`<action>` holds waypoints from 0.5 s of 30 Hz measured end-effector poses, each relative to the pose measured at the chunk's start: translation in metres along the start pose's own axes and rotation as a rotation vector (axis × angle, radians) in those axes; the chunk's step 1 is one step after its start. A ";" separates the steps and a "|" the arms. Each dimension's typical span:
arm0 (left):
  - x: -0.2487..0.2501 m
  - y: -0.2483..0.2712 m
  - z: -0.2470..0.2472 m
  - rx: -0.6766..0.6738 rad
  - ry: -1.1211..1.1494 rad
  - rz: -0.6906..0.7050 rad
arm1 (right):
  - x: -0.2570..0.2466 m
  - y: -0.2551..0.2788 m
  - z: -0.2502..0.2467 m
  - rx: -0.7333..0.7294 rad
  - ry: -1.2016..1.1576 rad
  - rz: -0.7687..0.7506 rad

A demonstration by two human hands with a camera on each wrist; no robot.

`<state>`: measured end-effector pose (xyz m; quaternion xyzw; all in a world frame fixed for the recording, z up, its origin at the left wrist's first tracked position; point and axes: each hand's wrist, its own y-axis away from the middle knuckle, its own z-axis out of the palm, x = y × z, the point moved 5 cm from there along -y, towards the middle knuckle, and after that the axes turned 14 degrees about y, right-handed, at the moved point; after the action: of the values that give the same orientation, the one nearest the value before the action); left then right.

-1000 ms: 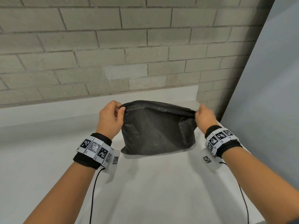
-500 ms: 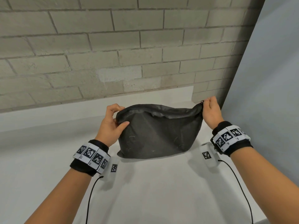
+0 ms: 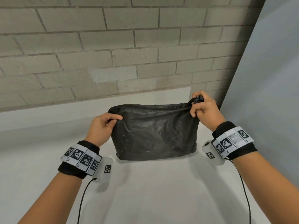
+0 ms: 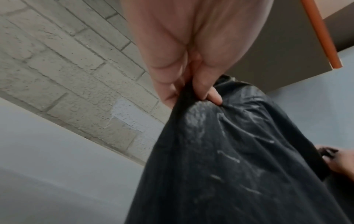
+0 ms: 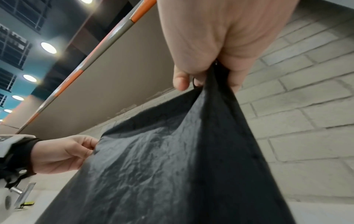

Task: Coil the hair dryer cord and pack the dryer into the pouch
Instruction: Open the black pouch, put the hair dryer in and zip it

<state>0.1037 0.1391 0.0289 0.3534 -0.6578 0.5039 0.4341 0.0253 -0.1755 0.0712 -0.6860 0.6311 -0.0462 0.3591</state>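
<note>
A black fabric pouch (image 3: 155,131) stands upright on the white table (image 3: 145,191), its top edge pulled straight and taut. My left hand (image 3: 103,125) pinches the pouch's top left corner, thumb on the front. My right hand (image 3: 205,110) grips the top right corner and pinches the black zipper pull (image 3: 198,99). In the left wrist view the left hand (image 4: 199,94) bunches the pouch (image 4: 229,166) fabric. In the right wrist view the right hand (image 5: 206,78) holds the pouch (image 5: 172,166) corner, with the left hand (image 5: 67,151) beyond. No hair dryer or cord shows.
A grey brick wall (image 3: 113,54) rises just behind the table. A plain grey-blue panel (image 3: 267,94) closes off the right side, close to the pouch's right end. Thin black wrist cables (image 3: 82,199) hang over the bare table in front.
My right hand has lifted at the pouch's right corner and now holds the zipper pull. The left hand has slid lower on the left corner. The top edge has gone straight.
</note>
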 end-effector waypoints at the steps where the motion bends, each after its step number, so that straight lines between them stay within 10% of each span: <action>1: 0.000 -0.004 0.003 -0.021 -0.007 -0.009 | 0.007 -0.004 0.000 -0.032 0.012 0.024; 15: -0.045 -0.108 0.068 -0.275 -0.397 -0.258 | 0.112 -0.079 0.036 -0.525 0.238 0.147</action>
<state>0.2036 0.0484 0.0180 0.4639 -0.7418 0.2714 0.4012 0.1322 -0.2653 0.0448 -0.6976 0.7072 0.0647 0.0954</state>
